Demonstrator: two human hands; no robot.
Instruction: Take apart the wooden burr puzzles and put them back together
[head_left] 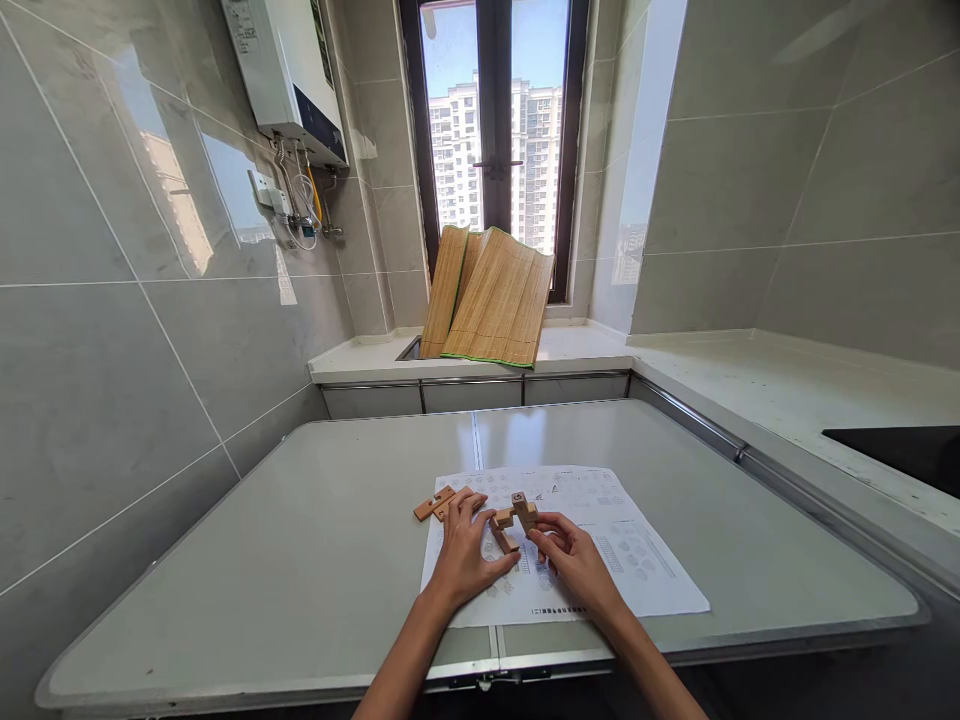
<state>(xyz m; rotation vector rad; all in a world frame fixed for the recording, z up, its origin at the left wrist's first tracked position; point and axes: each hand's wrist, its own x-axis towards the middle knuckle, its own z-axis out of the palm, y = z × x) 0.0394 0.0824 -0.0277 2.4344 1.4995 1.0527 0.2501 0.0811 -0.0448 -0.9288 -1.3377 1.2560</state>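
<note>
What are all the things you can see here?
wooden puzzle pieces: a few joined, light brown, between both hands over the sheet
loose wooden pieces: about two, light brown, left of the sheet
printed sheet: one, white, on the table
table: one, grey, in front
bamboo mats: two, tan, leaning at the window
water heater: one, white, left wall
left hand: one, flat by the pieces
right hand: one, grip on the joined pieces
</note>
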